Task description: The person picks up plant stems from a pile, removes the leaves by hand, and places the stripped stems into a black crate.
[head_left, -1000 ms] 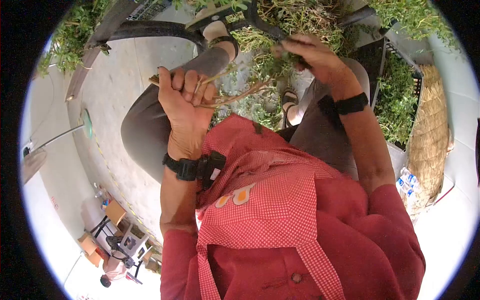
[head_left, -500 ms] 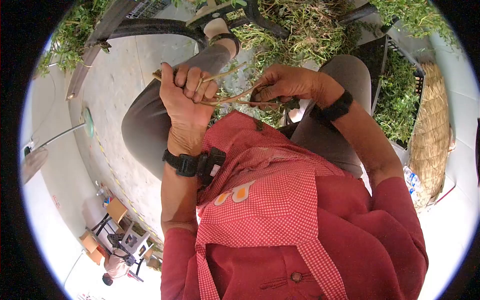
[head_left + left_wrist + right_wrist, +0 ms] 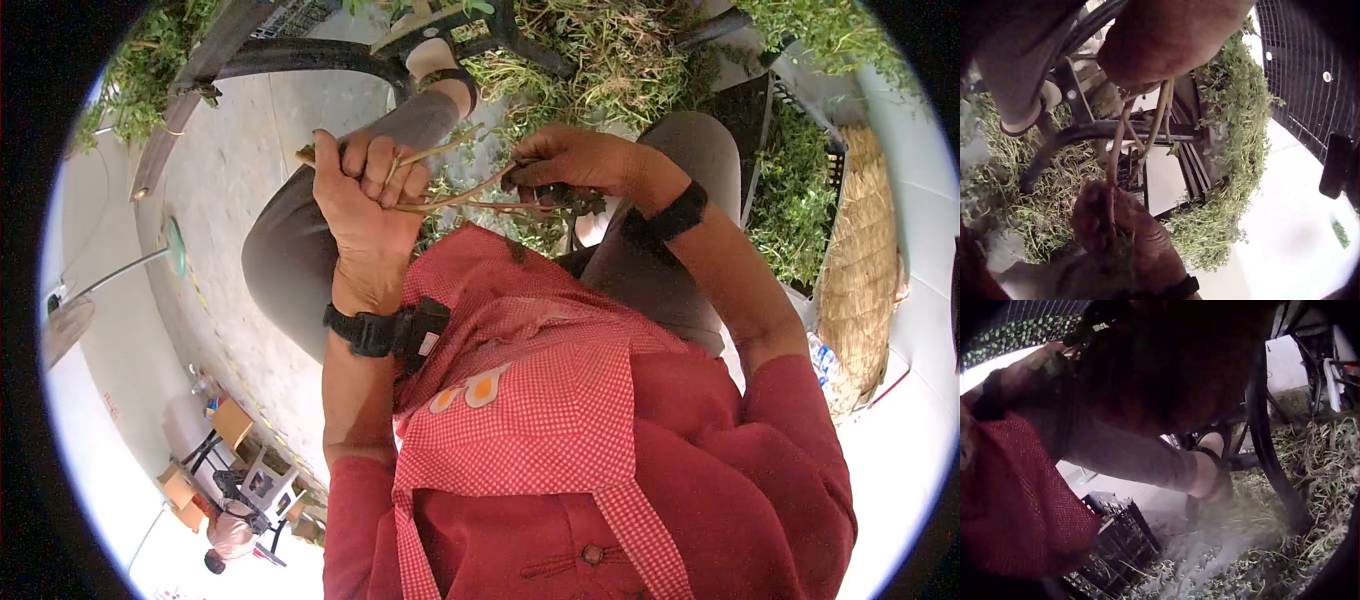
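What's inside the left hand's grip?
The left hand grips plant stems, which stick out on both sides. The stretch inside is covered by the hand itself, so how many it holds cannot be told.

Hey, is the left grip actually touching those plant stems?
Touching. The head view shows it: the left grip has its fingers curled round the stems, which stick out past them.

Space above the apron lies free, but stems (forked) cross just ahead.
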Demonstrator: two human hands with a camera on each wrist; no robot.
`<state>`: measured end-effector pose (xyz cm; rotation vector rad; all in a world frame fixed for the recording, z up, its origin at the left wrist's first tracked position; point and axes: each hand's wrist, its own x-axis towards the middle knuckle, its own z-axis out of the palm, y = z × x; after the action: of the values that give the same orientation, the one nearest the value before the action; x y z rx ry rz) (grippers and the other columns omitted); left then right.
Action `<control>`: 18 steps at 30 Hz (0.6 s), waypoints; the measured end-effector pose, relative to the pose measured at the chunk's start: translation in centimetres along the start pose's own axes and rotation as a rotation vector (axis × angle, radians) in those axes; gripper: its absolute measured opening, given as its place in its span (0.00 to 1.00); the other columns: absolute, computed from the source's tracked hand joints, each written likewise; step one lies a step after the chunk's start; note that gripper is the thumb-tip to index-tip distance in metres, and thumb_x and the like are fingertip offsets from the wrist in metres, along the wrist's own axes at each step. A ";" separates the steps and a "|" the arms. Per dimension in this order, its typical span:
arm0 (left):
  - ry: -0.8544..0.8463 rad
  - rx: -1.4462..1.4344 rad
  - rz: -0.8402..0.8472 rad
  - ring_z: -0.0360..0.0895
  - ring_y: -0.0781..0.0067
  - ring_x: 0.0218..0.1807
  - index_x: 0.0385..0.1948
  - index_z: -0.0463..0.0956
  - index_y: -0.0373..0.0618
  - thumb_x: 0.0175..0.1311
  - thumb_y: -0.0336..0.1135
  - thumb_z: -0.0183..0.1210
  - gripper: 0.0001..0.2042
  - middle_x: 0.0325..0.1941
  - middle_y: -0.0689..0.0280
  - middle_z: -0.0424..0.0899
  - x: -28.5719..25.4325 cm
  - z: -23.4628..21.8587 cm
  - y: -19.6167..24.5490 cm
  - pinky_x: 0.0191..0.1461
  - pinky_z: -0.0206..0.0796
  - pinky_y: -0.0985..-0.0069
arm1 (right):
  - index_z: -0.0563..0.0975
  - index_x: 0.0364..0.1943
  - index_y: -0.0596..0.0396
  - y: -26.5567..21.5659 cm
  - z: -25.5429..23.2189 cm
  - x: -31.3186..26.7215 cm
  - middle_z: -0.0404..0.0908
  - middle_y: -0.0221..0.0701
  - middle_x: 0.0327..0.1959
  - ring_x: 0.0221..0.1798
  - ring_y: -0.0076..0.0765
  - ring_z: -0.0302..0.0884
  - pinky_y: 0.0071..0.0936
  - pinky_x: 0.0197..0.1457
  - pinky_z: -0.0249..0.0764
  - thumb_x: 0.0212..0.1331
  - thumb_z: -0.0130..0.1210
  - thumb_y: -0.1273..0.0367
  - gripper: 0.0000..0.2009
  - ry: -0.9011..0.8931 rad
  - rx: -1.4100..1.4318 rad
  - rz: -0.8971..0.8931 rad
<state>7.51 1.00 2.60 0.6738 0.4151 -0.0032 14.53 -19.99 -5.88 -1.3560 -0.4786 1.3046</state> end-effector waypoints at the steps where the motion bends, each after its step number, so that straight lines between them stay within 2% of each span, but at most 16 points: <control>1: 0.002 0.001 0.002 0.40 0.81 0.10 0.11 0.52 0.56 0.69 0.55 0.33 0.24 0.08 0.77 0.47 0.0 0.0 0.1 0.16 0.36 0.80 | 0.79 0.37 0.58 0.2 -0.1 0.0 0.80 0.27 0.26 0.24 0.22 0.73 0.23 0.29 0.70 0.56 0.54 0.63 0.13 -0.002 0.000 -0.001; 4: 0.061 0.038 0.024 0.41 0.81 0.10 0.11 0.52 0.56 0.69 0.54 0.33 0.24 0.08 0.77 0.46 -0.2 0.4 0.1 0.16 0.36 0.80 | 0.79 0.38 0.58 0.0 -0.2 -0.4 0.80 0.26 0.28 0.27 0.20 0.73 0.22 0.31 0.70 0.56 0.54 0.62 0.13 -0.047 0.138 -0.002; 6: 0.129 0.059 0.043 0.41 0.81 0.10 0.11 0.52 0.56 0.69 0.55 0.34 0.24 0.08 0.76 0.47 -0.2 0.7 0.0 0.16 0.36 0.80 | 0.79 0.38 0.58 -0.5 -0.2 -1.3 0.80 0.26 0.29 0.30 0.20 0.73 0.22 0.35 0.69 0.56 0.55 0.61 0.14 -0.041 -0.002 -0.040; 10: 0.146 0.081 0.046 0.41 0.81 0.10 0.11 0.52 0.56 0.69 0.55 0.34 0.24 0.08 0.76 0.47 -0.2 0.6 0.0 0.16 0.36 0.79 | 0.79 0.38 0.59 -0.4 -0.1 -1.9 0.80 0.25 0.30 0.31 0.21 0.72 0.23 0.36 0.69 0.54 0.56 0.61 0.15 -0.031 -0.112 -0.065; 13: 0.117 0.103 0.048 0.41 0.81 0.10 0.11 0.52 0.57 0.69 0.55 0.34 0.24 0.08 0.76 0.47 -0.1 0.4 -0.1 0.16 0.37 0.79 | 0.79 0.38 0.61 -0.8 0.0 -1.8 0.81 0.28 0.29 0.31 0.22 0.73 0.25 0.34 0.69 0.51 0.57 0.61 0.16 -0.022 -0.234 -0.038; 15: 0.064 0.022 -0.028 0.41 0.81 0.10 0.11 0.52 0.57 0.69 0.55 0.33 0.24 0.08 0.77 0.46 0.0 0.1 -0.3 0.16 0.36 0.79 | 0.79 0.36 0.62 -1.0 0.2 -1.2 0.81 0.33 0.27 0.30 0.24 0.74 0.27 0.34 0.70 0.49 0.57 0.62 0.16 0.161 -0.483 0.050; 16: 0.063 0.024 -0.029 0.41 0.81 0.10 0.11 0.52 0.57 0.69 0.55 0.33 0.24 0.08 0.77 0.46 0.0 0.3 -0.3 0.16 0.36 0.79 | 0.79 0.36 0.62 0.5 -0.1 -0.3 0.81 0.33 0.27 0.30 0.24 0.74 0.27 0.34 0.70 0.49 0.57 0.62 0.16 0.164 -0.482 0.049; 17: 0.066 0.014 -0.030 0.41 0.81 0.10 0.11 0.52 0.57 0.69 0.55 0.33 0.24 0.08 0.77 0.47 -0.2 0.6 -0.3 0.16 0.36 0.79 | 0.78 0.32 0.62 3.2 -0.7 1.4 0.77 0.31 0.20 0.25 0.22 0.72 0.26 0.29 0.69 0.50 0.55 0.64 0.13 0.340 -0.792 -0.045; 18: 0.069 0.006 -0.034 0.41 0.81 0.10 0.11 0.52 0.57 0.69 0.55 0.33 0.24 0.08 0.77 0.47 -0.3 0.8 -0.4 0.16 0.36 0.79 | 0.78 0.29 0.63 3.6 -0.6 2.0 0.74 0.29 0.14 0.19 0.20 0.69 0.24 0.24 0.67 0.52 0.53 0.67 0.11 0.520 -1.098 -0.140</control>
<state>7.48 0.19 3.07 0.6737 0.4931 -0.0134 14.25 -19.54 -10.04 -2.4079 -0.9586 0.4666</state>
